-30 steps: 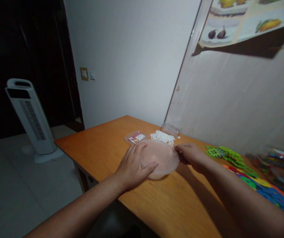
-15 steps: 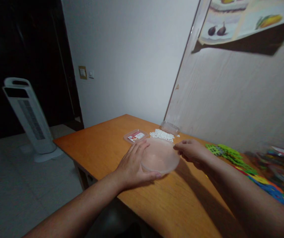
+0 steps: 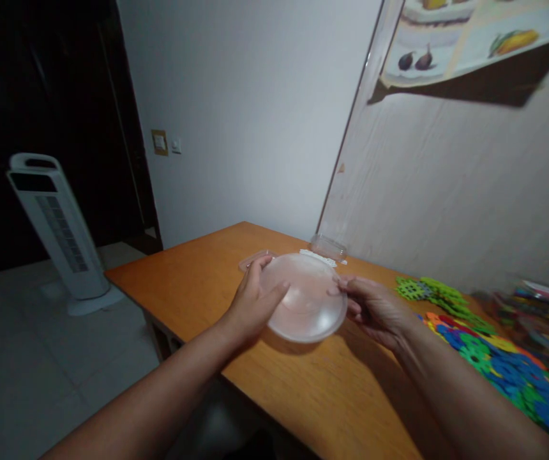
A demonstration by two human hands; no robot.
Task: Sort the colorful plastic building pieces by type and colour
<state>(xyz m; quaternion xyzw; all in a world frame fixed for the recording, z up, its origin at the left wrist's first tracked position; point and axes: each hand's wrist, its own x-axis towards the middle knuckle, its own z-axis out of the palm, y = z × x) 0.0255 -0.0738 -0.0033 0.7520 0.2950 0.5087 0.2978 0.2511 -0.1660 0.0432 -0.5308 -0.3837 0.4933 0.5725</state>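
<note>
Between my hands, above the wooden table, is a round translucent plastic bowl [image 3: 306, 313], tilted so that its wide face shows. It looks shallow, and its contents, if any, do not show. My left hand [image 3: 258, 297] grips the left side, thumb laid over the face and fingers at the far rim. At the right rim, my right hand [image 3: 365, 303] pinches the edge; some fingertips show dimly through the plastic. Just behind the bowl, a clear plastic lid [image 3: 250, 260] and white flat pieces [image 3: 318, 257] lie partly covered by it.
A clear plastic container [image 3: 328, 246] lies by the wall. Right of my right arm are green interlocking pieces [image 3: 440, 295], a multicoloured heap of plastic pieces [image 3: 499, 364] and a blurred pile [image 3: 537, 326]. The wooden table [image 3: 193, 275] ends at left; a tower fan [image 3: 59, 230] stands beyond.
The bowl has been raised a little and tilted to face me more. My left thumb has moved from the near rim onto its face. It now covers more of the lid and white pieces.
</note>
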